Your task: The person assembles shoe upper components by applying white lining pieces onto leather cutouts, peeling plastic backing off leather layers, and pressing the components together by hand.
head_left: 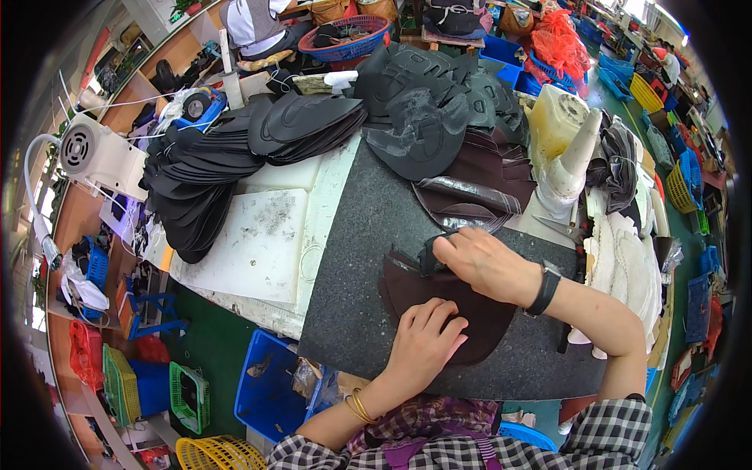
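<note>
Board [337,313] (speckled, dark grey) bears a brown piece [489,317] above green flooring [215,325].

Brown piece [487,317] matt, cloth-like; dark mat [345,313] rough-looking; bangles [357,404] glossy metal.

Blue bin [257,398] beside green basket [175,395], red plastic bag [560,48] farther back
</note>
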The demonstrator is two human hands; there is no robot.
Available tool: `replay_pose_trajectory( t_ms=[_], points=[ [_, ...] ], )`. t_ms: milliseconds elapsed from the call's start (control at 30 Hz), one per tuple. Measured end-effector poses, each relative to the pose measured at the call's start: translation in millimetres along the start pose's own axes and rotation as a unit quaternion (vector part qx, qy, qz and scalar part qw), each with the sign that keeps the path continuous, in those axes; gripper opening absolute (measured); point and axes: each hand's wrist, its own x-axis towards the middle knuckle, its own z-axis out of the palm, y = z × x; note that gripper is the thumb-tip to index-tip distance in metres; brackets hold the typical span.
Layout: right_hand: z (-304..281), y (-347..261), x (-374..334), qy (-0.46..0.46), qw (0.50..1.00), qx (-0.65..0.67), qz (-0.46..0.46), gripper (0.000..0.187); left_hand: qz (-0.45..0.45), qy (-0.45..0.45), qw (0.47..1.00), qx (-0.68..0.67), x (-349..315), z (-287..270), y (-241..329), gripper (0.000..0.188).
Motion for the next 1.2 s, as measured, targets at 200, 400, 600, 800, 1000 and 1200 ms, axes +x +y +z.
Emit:
replay_pose_trajectory(
  t_ms=[200,400,600,800,1000,1200],
  points=[
    [-34.6,5.6,2.6,-0.025,0.971,0.225,0.071,0.026,-0.002,-0.006,1.0,-0.01,0.2,1.2,-2.9,0.031],
    [-39.8,4.5,5.6,-0.017,0.971,0.232,0.054,0.026,0.002,0.0,1.0,0.001,1.7,1.5,-0.8,0.032],
    [-18.3,19.0,9.0,-0.022,0.989,0.147,0.003,0.029,0.02,-0.011,1.0,-0.008,6.3,4.3,-14.4,0.031],
    [-25.2,-3.8,-8.0,0.117,0.976,0.179,0.04,0.028,-0.033,0.064,0.994,0.087,10.0,-1.2,-14.5,0.034],
    [0.1,-33.3,-61.7,-0.014,0.996,-0.019,0.089,0.045,-0.078,-0.192,0.978,0.028,64.6,-40.1,-29.1,0.019],
    [-5.4,-42.7,-58.1,0.007,0.995,0.022,0.097,0.041,0.108,0.209,0.949,0.21,163.6,-12.5,-140.7,0.031]
  ],
)
